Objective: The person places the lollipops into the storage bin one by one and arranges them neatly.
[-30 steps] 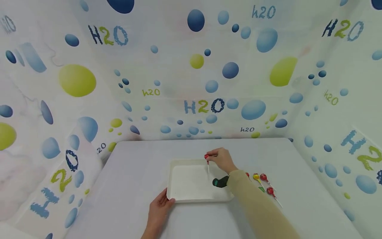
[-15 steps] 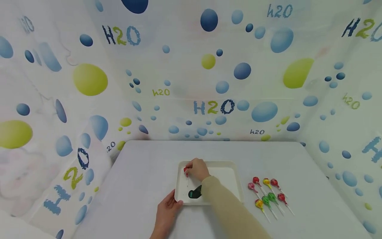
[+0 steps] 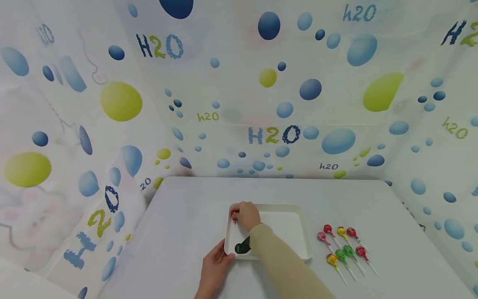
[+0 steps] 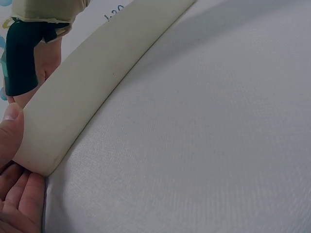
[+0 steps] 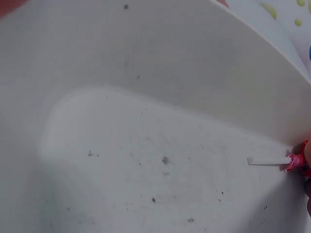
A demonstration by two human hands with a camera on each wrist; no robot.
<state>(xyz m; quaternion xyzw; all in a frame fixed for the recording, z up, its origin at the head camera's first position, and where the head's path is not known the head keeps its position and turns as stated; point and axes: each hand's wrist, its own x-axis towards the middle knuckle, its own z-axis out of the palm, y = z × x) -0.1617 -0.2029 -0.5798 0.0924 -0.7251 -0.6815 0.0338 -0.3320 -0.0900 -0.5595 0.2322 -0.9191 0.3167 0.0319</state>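
My right hand (image 3: 248, 215) is inside the left end of a white rectangular tray (image 3: 278, 232), pinching a red-wrapped lollipop (image 3: 234, 215) by its head. In the right wrist view the lollipop's white stick (image 5: 269, 160) lies close to the tray floor, beside the wall; fingertips show only at the right edge. My left hand (image 3: 215, 265) grips the tray's near left corner, thumb at the rim and fingers curled against the outer side. The left wrist view shows that thumb (image 4: 10, 131) against the tray's outer wall (image 4: 82, 82).
Several lollipops stand grouped right of the tray on the white table (image 3: 186, 216), among them a pink one (image 3: 322, 236), a green one (image 3: 348, 251) and a yellow one (image 3: 331, 260). A dark green wrist device (image 3: 242, 247) overlaps the tray's front. A printed backdrop (image 3: 231, 83) encloses the table.
My right hand has carried the red lollipop from over the tray's far side leftward and down into its left end. My left hand keeps its grip on the corner. The head view has shifted.
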